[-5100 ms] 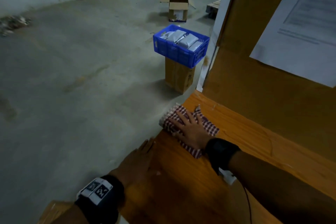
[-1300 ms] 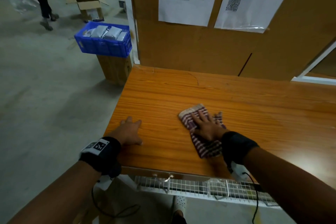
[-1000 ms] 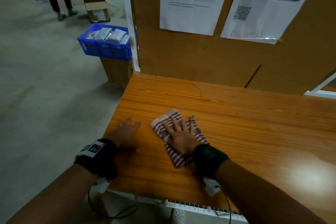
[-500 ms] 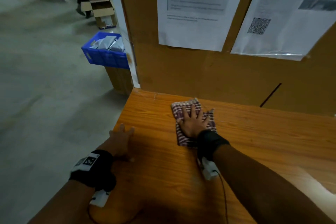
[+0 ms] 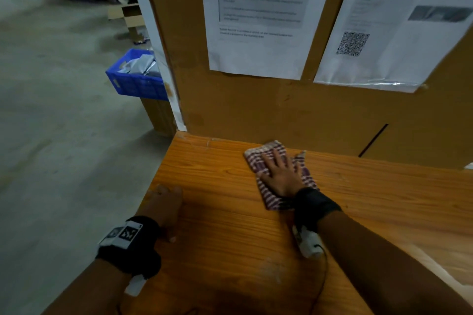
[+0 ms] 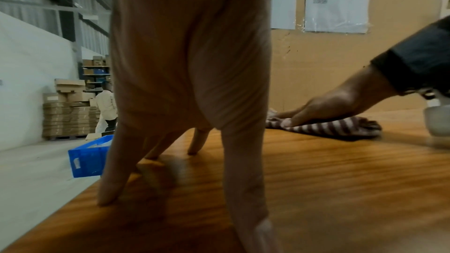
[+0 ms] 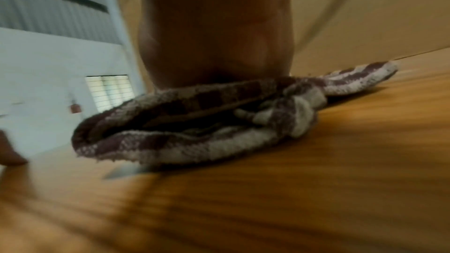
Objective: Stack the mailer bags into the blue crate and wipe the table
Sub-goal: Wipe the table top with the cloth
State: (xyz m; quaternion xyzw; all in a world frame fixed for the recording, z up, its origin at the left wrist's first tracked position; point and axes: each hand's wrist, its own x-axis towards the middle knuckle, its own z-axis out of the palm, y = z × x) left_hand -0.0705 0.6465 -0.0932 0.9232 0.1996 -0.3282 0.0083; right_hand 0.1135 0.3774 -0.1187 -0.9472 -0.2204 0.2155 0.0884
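My right hand (image 5: 280,174) lies flat with spread fingers on a red-and-white checked cloth (image 5: 258,158), pressing it onto the wooden table (image 5: 230,238) close to the back wall. The folded cloth (image 7: 194,122) fills the right wrist view under my palm. My left hand (image 5: 163,202) rests flat on the table's left edge, fingertips (image 6: 109,197) down on the wood. The blue crate (image 5: 135,82) holds grey mailer bags (image 5: 143,65). It stands on a cardboard box on the floor, left of the table; its corner (image 6: 87,159) shows in the left wrist view.
A cardboard back wall (image 5: 281,110) with taped paper sheets (image 5: 256,13) rises right behind the table. A white post (image 5: 158,46) partly hides the crate. A person (image 6: 105,107) stands by stacked cartons (image 6: 65,116) far off. Concrete floor (image 5: 64,148) lies left.
My right hand has slid the cloth from the table's front middle up and to the right, near the back wall. The left hand has stayed at the left edge.
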